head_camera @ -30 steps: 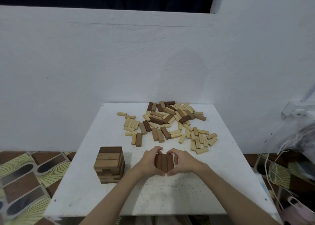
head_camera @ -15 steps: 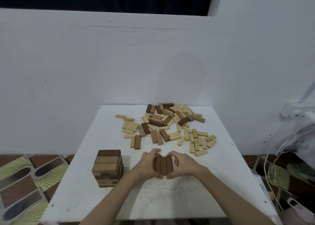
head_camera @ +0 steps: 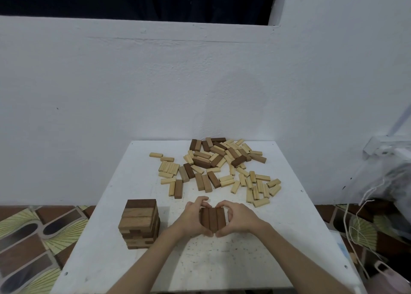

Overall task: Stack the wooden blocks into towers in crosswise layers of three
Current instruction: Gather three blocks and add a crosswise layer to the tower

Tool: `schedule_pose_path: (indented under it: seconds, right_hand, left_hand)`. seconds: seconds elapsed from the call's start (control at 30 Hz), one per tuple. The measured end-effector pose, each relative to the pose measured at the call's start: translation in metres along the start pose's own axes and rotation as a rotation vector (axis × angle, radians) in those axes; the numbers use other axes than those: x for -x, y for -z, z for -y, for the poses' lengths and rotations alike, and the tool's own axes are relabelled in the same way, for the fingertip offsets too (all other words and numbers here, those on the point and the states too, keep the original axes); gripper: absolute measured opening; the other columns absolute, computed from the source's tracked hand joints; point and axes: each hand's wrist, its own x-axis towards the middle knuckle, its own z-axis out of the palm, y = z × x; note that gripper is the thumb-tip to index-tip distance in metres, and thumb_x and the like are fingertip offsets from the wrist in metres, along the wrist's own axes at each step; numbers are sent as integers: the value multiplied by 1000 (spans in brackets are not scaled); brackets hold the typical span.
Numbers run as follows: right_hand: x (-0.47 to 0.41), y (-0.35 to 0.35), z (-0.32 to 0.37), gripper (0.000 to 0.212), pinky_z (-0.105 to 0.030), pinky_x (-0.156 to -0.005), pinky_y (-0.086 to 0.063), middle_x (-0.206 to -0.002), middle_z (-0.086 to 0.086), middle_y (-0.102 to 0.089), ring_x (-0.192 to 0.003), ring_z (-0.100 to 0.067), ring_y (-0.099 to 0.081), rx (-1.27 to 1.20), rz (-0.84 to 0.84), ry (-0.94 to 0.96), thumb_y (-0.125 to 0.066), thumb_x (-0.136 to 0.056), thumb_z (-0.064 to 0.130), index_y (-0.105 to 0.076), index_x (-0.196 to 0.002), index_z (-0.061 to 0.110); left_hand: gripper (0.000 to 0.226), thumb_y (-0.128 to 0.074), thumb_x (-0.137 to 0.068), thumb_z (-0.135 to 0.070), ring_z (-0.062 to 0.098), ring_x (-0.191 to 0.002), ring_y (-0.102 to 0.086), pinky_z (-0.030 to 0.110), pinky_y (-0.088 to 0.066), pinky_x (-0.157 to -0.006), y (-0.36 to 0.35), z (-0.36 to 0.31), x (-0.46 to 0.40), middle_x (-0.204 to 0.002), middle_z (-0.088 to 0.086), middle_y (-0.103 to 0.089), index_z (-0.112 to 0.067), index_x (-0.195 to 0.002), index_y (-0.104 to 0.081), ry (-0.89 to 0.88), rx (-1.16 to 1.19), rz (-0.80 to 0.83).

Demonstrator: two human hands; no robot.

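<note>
Squeezing three dark blocks (head_camera: pixel 213 219) side by side on the surface (head_camera: pixel 278 260), left hand (head_camera: pixel 193 218) and right hand (head_camera: pixel 238 218) closed round them, long axes pointing away; loose pile (head_camera: pixel 220 169) beyond, nearer right hand.

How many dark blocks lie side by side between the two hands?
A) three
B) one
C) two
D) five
A: three dark blocks lie side by side on the white table, with the left hand and the right hand pressed against their sides.
</note>
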Motion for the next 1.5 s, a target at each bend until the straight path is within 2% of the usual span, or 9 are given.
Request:
schedule_pose_path:
  seconds: [0.23,0.73,0.93,0.97,1.07,1.13,1.3,1.37,1.5]
  right_hand:
    - [6,11,0,72,-24,-53,-28,-63,8,-41,-55,-5,-37,-67,-64,6,-85,-56,38,-52,-120,36]
    - [27,60,40,73,-14,-57,-30,-74,19,-38,-66,3,-40,-9,-181,126,-88,-61,39,-53,-124,29]
    - [26,55,67,71,-18,-66,-38,-87,22,-43,-82,4,-47,26,-177,179,-86,-61,42,-54,-123,29]
    - [25,53,73,73,-20,-70,-42,-92,21,-47,-88,2,-50,18,-177,187,-87,-59,44,-54,-123,31]
    - [19,47,92,72,-20,-65,-38,-89,20,-47,-81,2,-47,19,-182,217,-84,-52,54,-56,-116,36]
    - [16,42,108,71,-19,-65,-37,-93,17,-47,-86,-3,-48,36,-184,240,-85,-57,50,-55,-119,33]
    - [9,25,146,76,-26,-78,-45,-106,12,-48,-97,-7,-49,61,-179,275,-83,-60,53,-54,-125,27]
    - [7,16,158,76,-28,-81,-44,-110,11,-47,-100,-8,-49,96,-172,284,-82,-61,56,-54,-125,27]
    - [3,-2,176,76,-27,-80,-40,-124,6,-47,-110,-11,-47,116,-150,288,-81,-64,54,-52,-128,26]
  left_hand:
    - [98,-88,-58,-24,8,-109,-32,24,-33,-94,10,-15,-1,-124,-9,-48,-25,-136,-29,-31,-23,-34]
    - [89,-89,-57,-17,8,-118,-40,7,-31,-83,60,-60,6,-114,-8,-52,-17,-129,-36,-182,-51,-63]
    - [98,-91,-53,-23,12,-121,-45,29,-38,-103,85,-53,21,-119,-8,-54,-18,-133,-34,-147,-44,-53]
    - [98,-91,-53,-24,13,-121,-47,28,-40,-102,91,-51,24,-121,-7,-54,-18,-132,-35,-142,-48,-51]
    - [90,-90,-56,-17,1,-110,-47,3,-33,-86,111,-46,37,-116,-11,-54,-20,-129,-37,-118,-39,-70]
    - [87,-89,-58,-14,-7,-105,-44,-1,-29,-83,125,-40,46,-111,-17,-53,-22,-127,-37,-113,-31,-90]
    - [101,-91,-50,-26,5,-121,-41,22,-28,-101,155,-17,70,-121,-13,-54,-24,-133,-34,-76,-53,-113]
    - [103,-89,-43,-35,6,-123,-39,23,-27,-102,165,-9,79,-120,-17,-54,-28,-130,-33,-50,-64,-95]
    - [91,-90,-57,-17,6,-124,-39,15,-28,-95,179,10,90,-122,-15,-54,-30,-128,-34,9,-63,-57]
